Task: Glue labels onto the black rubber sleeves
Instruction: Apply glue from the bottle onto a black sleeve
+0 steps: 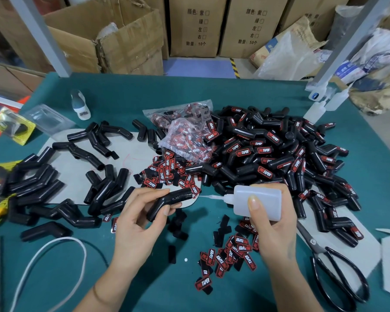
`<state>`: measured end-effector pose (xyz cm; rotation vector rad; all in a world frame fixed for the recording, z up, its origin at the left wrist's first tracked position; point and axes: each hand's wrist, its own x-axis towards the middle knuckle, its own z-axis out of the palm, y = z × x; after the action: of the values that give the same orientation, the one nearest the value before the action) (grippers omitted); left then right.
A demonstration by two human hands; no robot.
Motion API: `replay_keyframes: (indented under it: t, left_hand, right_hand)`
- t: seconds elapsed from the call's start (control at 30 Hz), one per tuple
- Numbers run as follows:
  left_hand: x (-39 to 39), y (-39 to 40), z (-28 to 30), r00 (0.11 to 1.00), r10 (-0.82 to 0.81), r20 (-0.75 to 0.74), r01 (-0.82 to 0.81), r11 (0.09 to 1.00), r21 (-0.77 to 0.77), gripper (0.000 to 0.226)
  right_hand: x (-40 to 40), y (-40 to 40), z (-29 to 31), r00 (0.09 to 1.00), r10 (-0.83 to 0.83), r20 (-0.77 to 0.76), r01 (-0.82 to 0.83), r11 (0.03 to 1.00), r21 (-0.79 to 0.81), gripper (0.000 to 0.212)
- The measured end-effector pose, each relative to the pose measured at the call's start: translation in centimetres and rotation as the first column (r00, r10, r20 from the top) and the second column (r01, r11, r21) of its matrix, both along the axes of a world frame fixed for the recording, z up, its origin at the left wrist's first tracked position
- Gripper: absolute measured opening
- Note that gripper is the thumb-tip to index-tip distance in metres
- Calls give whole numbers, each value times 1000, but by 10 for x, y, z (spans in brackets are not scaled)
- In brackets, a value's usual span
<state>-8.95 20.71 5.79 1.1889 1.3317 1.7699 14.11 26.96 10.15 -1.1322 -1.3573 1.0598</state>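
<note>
Black rubber, bent at a shallow angle, the sleeve (169,204) lies in the left hand (138,218) just below the middle of the view. That hand comes up from the 7 o'clock edge, palm turned up and inward; its fingers (154,192) curl over the sleeve's far side and the thumb presses the near side, so the sleeve is held slanting up toward 2 o'clock.

From 5 o'clock the right hand (271,224) rises, wrist bent, and grips a white squeeze bottle (256,201) on its side, thumb across the front, the other fingers wrapped behind. The bottle's thin nozzle (208,196) points toward 9 o'clock, its tip just beside the sleeve's upper end; whether it touches cannot be told.

On the green tabletop (245,91), red-and-black labels (229,255) lie scattered at 6 o'clock, between the forearms. A heap of labelled sleeves (279,152) fills the 2 o'clock side; plain sleeves (61,188) spread toward 9 o'clock. Black scissors (333,273) lie at 4 o'clock.
</note>
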Motion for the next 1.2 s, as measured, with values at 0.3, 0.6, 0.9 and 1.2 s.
replay_keyframes:
  t: [0.3,0.6,0.9,1.2]
  left_hand:
    - [3,2,-2,976,-9,219,34,993,-110,18]
    - [1,4,1,839,-7,544,135,971,-196,36]
    - [12,0,-6,651,-160,742,322,944,-79,52]
    - [41,-8,-4,805,-186,563,381,890,-250,63]
  right_hand:
    - [1,2,-2,991,35,-131,-51,991,-122,48]
    - [-8,3,-3,932,93,-350,-169,966,-194,52]
    - [-24,-1,-17,685,-23,-728,-358,859,-365,31]
    - [-43,-7,-24,586,-94,-805,-492,748,-445,37]
